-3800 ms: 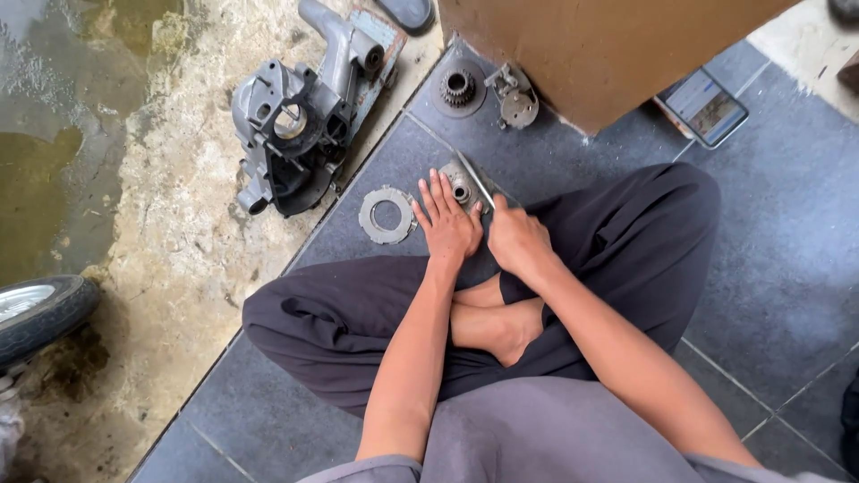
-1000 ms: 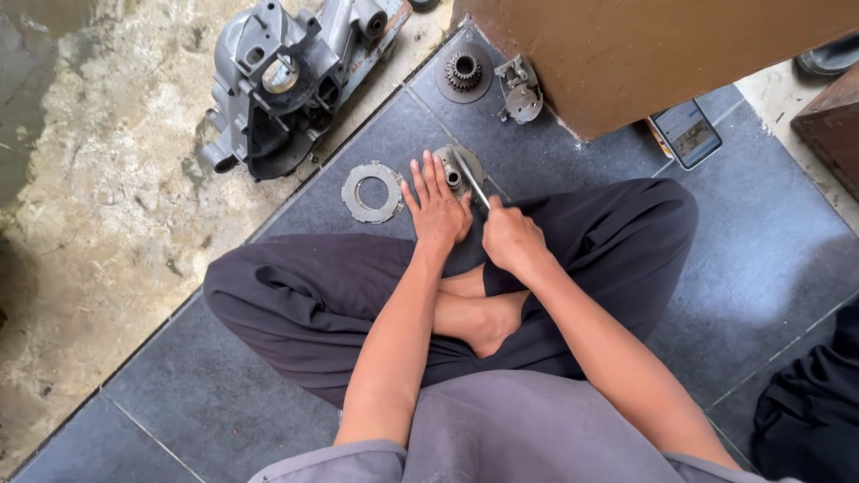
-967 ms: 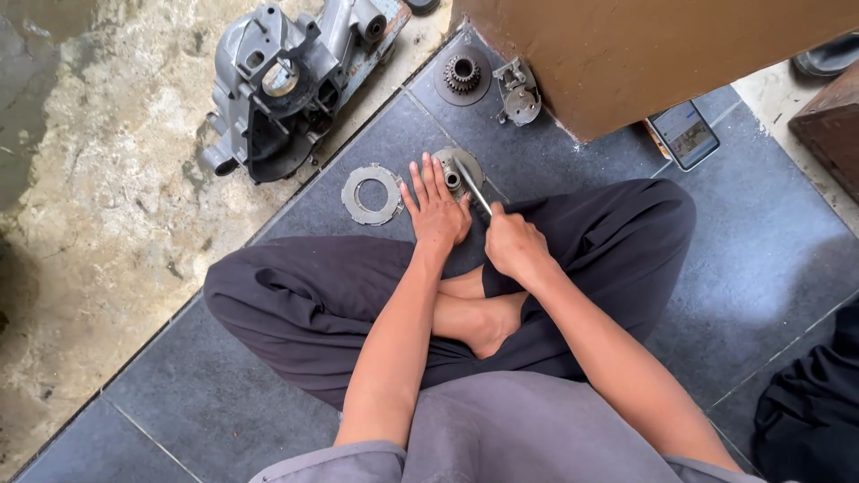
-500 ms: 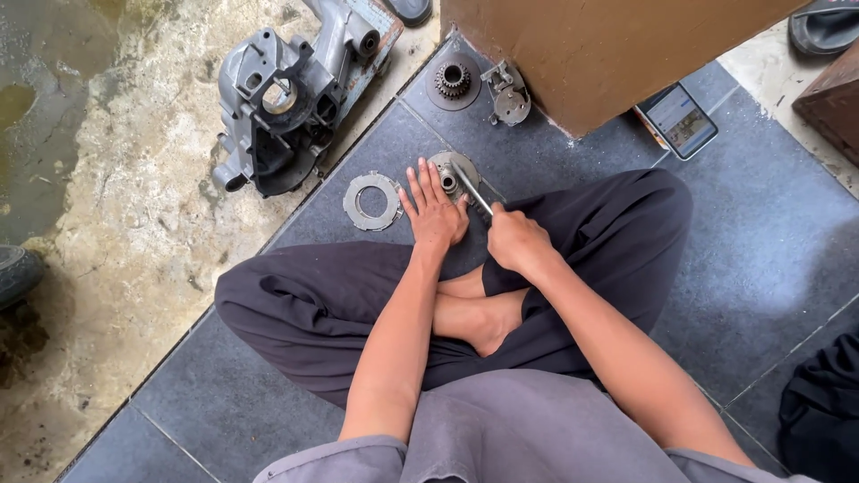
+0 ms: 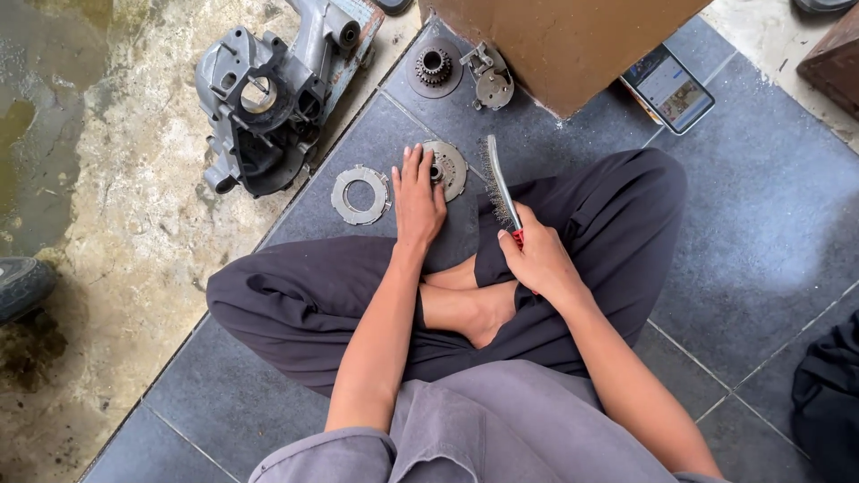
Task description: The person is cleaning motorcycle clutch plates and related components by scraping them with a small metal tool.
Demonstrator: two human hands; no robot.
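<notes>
Sitting: person cross-legged on dark floor tiles (image 5: 769,233).
Right hand (image 5: 537,259): grip wrapped tight on the red handle of a wire brush (image 5: 497,183), bristles raised just beside the disc.
Left hand (image 5: 419,199): fingers spread flat, pressing a round metal disc (image 5: 447,168) to the floor.
Disc handling: likely stiff, heavy for its size, greasy; best held by the rim.
Beside: ring plate (image 5: 361,194).
Far: engine casing (image 5: 268,94).
</notes>
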